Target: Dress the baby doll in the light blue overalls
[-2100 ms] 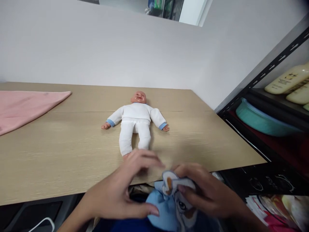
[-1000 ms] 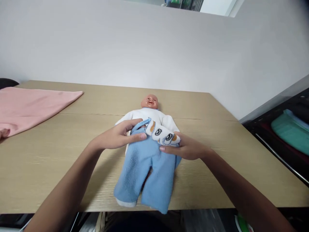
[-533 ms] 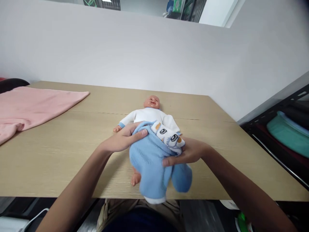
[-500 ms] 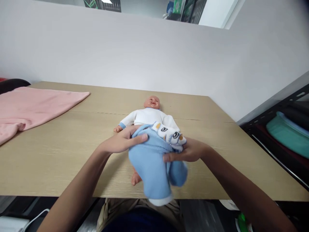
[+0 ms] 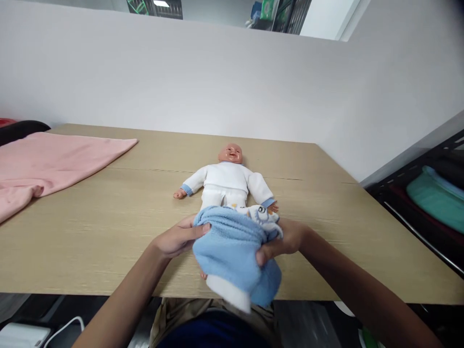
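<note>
Head view: one doll (image 5: 226, 179) lies on its back on the table (image 5: 90, 227), feet toward the near edge. Both hands grip one bunched blue garment (image 5: 234, 251) over the doll's legs: the left hand (image 5: 177, 237) pinches its left side, the right hand (image 5: 282, 239) its right. One pink cloth (image 5: 54, 157) lies far left. At right, a shelf (image 5: 416, 193) holds what looks like one teal tub (image 5: 437, 198).
</note>
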A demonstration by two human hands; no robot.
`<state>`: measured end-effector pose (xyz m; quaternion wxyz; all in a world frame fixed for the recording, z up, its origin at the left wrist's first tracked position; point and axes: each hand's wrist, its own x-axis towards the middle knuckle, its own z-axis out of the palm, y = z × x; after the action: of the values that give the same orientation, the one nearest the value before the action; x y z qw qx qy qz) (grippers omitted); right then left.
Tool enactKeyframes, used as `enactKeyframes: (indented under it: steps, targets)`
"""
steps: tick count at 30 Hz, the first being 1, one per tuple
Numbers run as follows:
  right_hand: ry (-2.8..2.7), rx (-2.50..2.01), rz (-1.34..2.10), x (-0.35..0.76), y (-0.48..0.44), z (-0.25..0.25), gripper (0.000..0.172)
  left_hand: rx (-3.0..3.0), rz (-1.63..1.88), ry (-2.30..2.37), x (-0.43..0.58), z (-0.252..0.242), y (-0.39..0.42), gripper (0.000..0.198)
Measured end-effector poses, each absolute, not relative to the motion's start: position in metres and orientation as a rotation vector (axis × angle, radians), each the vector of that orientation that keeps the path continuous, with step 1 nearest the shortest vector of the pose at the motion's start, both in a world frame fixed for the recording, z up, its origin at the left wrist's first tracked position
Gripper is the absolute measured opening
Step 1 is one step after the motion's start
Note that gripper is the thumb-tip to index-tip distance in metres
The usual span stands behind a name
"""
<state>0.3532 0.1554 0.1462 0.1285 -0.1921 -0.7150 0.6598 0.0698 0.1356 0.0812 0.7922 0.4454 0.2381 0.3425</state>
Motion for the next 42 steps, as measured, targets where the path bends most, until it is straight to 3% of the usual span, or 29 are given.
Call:
enactKeyframes:
  steps: [3,8,11,14,18,22,23,27,30,33,36,38,40,42]
  targets:
    - [-1.796,-0.687,1.883,0.354,0.151,0.133,0.068,1.004,0.668,0.539,0.064,0.077,0.134,0.046]
    - [-1.646,-1.060,1.803,0.346,0.141,0.116,0.069,1.142,0.633,0.318,0.065,0.083,0.124,0.078]
    - [-1.650,-1.111,1.781,0.343,0.141,0.119,0.069,1.062,0.728,0.374,0.071,0.090,0.116,0.071]
    - [-1.753,-0.834,1.872,0.340,0.139,0.132,0.070,0.973,0.824,0.526,0.073,0.093,0.113,0.066]
    - [-1.969,-0.807,1.616,0.329,0.127,0.149,0.039,1.189,0.727,0.707,0.069,0.104,0.109,0.068]
    - [-1.900,-0.972,1.306,0.314,0.114,0.150,0.028,1.372,0.581,0.891,0.072,0.119,0.099,0.099]
    - [-1.906,-1.012,1.287,0.312,0.112,0.148,0.027,1.389,0.548,0.936,0.073,0.122,0.097,0.095]
    - [-1.955,-1.129,1.309,0.312,0.114,0.152,0.032,1.456,0.593,0.953,0.076,0.127,0.093,0.045]
    - [-2.037,-0.942,1.484,0.316,0.121,0.160,0.036,1.300,0.836,0.902,0.073,0.123,0.095,0.031]
    - [-2.051,-0.824,1.536,0.316,0.123,0.160,0.044,1.125,0.854,0.781,0.073,0.117,0.096,0.035]
    - [-1.893,-1.112,1.264,0.310,0.118,0.150,0.026,1.161,0.754,0.813,0.078,0.115,0.095,0.038]
    - [-1.840,-1.232,1.099,0.305,0.112,0.143,0.015,1.264,0.713,0.907,0.080,0.117,0.093,0.052]
    - [-1.904,-1.271,1.019,0.301,0.107,0.139,0.012,1.388,0.695,1.024,0.081,0.119,0.089,0.059]
    - [-2.006,-1.279,0.999,0.299,0.104,0.138,0.014,1.497,0.697,1.201,0.080,0.119,0.085,0.050]
